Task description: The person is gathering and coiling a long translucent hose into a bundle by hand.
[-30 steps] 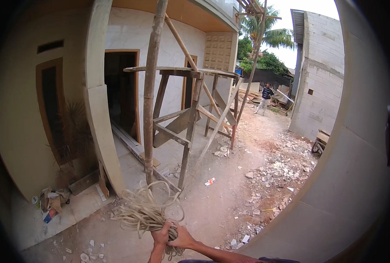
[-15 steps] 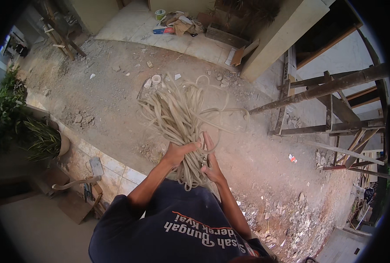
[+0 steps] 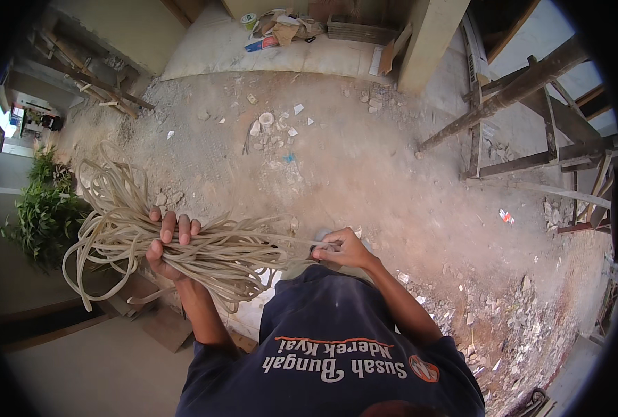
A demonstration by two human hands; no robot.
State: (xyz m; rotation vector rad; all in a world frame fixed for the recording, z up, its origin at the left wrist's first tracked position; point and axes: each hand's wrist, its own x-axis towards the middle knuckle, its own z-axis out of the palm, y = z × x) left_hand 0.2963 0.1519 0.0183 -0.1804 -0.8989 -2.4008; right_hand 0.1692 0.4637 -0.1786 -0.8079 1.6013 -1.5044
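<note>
A thick looped bundle of beige cord (image 3: 222,258) stretches across the left of my body; whether it is rope or thin hose I cannot tell. My left hand (image 3: 172,240) is wrapped round its middle, fingers curled over the top. Loose loops fan out beyond that hand to the far left. At my waist, my right hand (image 3: 347,249) is closed on a single strand drawn out from the bundle's right end. That strand runs fairly straight between the bundle and my right fingers.
Wooden scaffolding (image 3: 545,132) stands at the right, by a pale pillar (image 3: 432,48). Rubble (image 3: 489,313) covers the dusty ground at lower right. A leafy plant (image 3: 45,215) grows at the left. Cardboard and bags (image 3: 286,31) lie on the far tiled ledge.
The bundle has swung from in front of me to the left in my left hand, and now lies sideways. My right hand has left the bundle's side and now pinches one strand.
</note>
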